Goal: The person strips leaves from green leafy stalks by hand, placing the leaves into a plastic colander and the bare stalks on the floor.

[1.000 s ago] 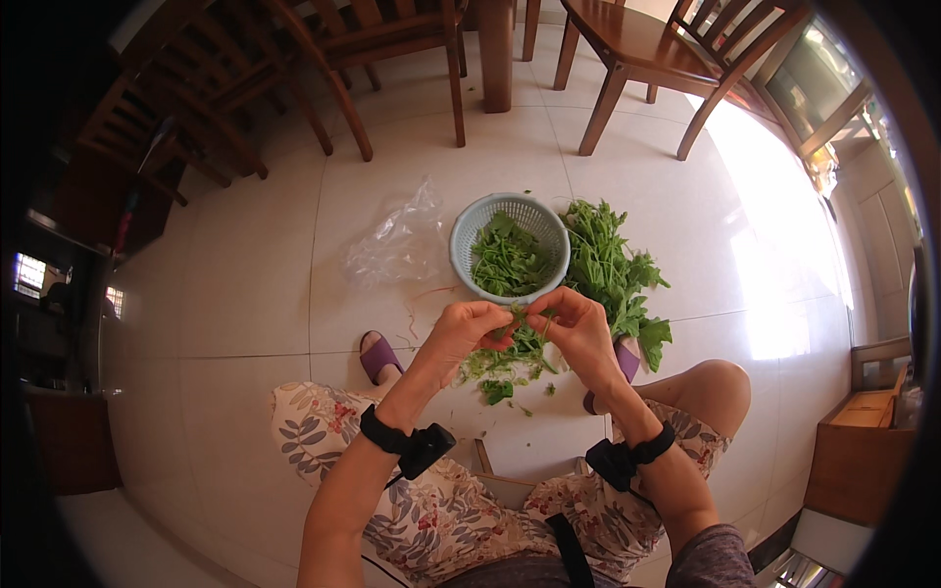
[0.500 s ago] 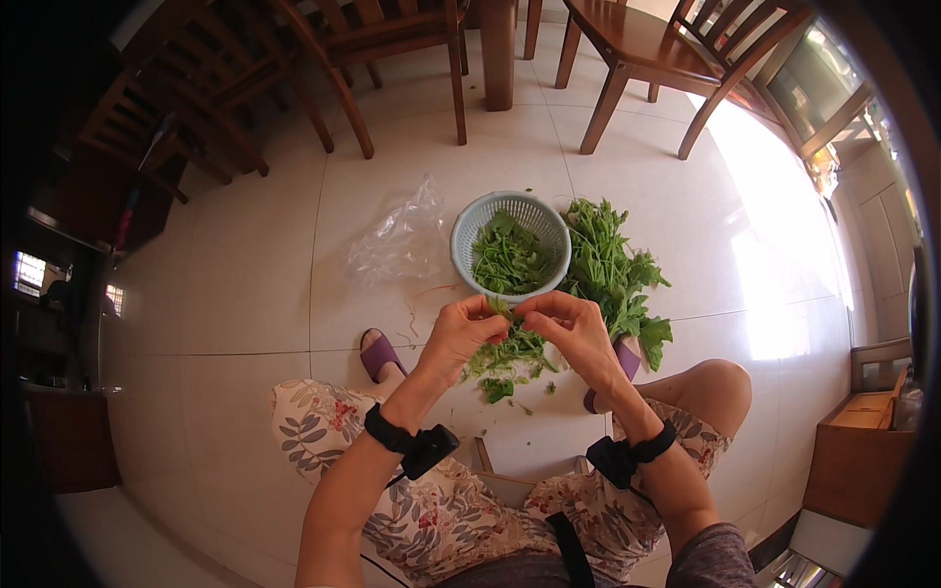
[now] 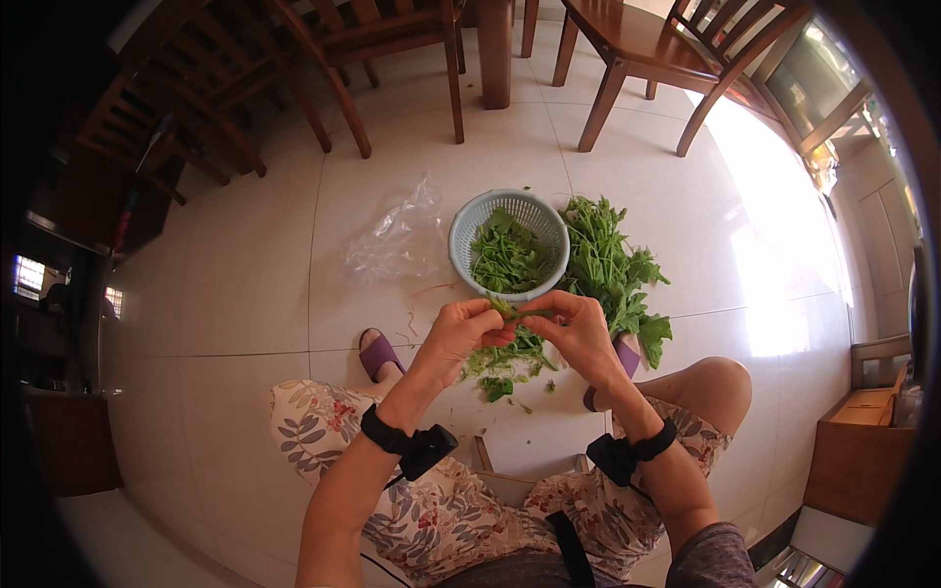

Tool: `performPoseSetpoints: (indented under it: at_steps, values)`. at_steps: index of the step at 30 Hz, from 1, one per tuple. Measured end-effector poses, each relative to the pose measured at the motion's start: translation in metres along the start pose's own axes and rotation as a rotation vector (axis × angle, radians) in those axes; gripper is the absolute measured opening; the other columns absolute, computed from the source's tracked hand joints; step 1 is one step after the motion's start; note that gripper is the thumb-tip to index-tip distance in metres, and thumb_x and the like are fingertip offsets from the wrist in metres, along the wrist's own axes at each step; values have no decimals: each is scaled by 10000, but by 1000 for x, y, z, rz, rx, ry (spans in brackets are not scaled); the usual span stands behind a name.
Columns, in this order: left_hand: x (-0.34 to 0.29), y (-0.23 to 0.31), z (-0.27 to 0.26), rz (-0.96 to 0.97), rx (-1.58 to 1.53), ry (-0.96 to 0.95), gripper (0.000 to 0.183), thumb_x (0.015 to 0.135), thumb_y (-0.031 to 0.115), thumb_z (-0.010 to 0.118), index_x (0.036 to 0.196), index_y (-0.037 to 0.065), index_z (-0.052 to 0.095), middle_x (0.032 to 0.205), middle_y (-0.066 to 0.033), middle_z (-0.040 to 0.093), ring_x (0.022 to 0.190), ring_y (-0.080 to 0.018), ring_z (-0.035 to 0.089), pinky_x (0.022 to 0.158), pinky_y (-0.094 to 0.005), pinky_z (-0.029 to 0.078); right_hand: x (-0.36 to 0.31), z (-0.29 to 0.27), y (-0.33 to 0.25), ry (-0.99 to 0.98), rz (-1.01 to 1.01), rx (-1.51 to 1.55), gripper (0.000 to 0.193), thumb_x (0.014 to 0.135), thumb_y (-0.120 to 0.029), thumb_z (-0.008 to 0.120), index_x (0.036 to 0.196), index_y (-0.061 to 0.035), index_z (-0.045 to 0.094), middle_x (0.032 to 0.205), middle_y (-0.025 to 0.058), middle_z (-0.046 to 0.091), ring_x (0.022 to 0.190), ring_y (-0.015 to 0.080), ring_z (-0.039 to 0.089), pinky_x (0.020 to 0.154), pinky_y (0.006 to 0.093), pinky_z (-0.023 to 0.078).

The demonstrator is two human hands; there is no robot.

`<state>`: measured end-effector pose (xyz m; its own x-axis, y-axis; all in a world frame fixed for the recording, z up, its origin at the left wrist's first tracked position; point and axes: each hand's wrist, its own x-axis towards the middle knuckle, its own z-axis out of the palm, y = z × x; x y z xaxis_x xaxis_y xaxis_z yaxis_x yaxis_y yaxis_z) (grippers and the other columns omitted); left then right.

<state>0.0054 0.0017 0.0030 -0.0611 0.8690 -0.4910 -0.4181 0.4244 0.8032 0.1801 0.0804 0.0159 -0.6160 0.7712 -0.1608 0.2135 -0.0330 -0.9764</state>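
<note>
Between my two hands is a green leafy stem (image 3: pixel 506 310), pinched from both sides. My left hand (image 3: pixel 465 334) has its fingers closed on the stem's left part. My right hand (image 3: pixel 571 328) pinches its other end between thumb and fingertips. Just beyond them stands a round grey-blue plastic basket (image 3: pixel 461 220) with leafy greens (image 3: pixel 510 253) inside. A big heap of uncut greens (image 3: pixel 610 260) lies against the basket's right side. Under my hands is a pile of green scraps and peelings (image 3: pixel 510 359) on the floor, partly hidden by my fingers.
A crumpled clear plastic bag (image 3: pixel 400 235) lies left of the basket, with a thin reddish strand (image 3: pixel 420 296) near it. Wooden chairs (image 3: pixel 642 54) stand across the far side. My feet in purple slippers (image 3: pixel 380 355) flank the scraps. A wooden cabinet (image 3: pixel 863 456) stands at the right.
My fingers have shifted slightly along the stem, and more of it shows at my right fingertips. The basket, heap and bag lie as before.
</note>
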Motion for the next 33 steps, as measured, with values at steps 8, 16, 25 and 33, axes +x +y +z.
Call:
performPoseSetpoints:
  at_steps: [8,16,25,33]
  values:
    - [-1,0,2,14,100,-3,187,849,118,603,956,-34,621,878,-92,647,790,-147,634,746,-269,522,0,1,8,-28,18,37,151,807,-69,682,924,27,675,759,38,654,668,60,555,606,215,454]
    - [0,2,-1,-42,58,-61,227,859,184,618,954,-23,606,836,-68,630,754,-132,620,712,-258,508,4,-1,17,3,5,173,145,833,-91,669,940,7,670,738,22,638,664,49,546,596,203,433]
    - [-3,9,-3,-39,75,-63,203,872,210,615,947,21,617,823,-41,627,727,-110,616,705,-239,495,4,-5,14,50,38,114,164,835,-136,674,931,-3,674,680,10,622,619,40,526,557,192,404]
    - [-1,5,-3,3,187,-97,179,835,148,614,941,4,621,855,-26,620,725,-103,606,696,-233,490,1,-3,6,33,44,74,165,825,-132,678,915,7,676,681,3,610,596,29,488,529,196,388]
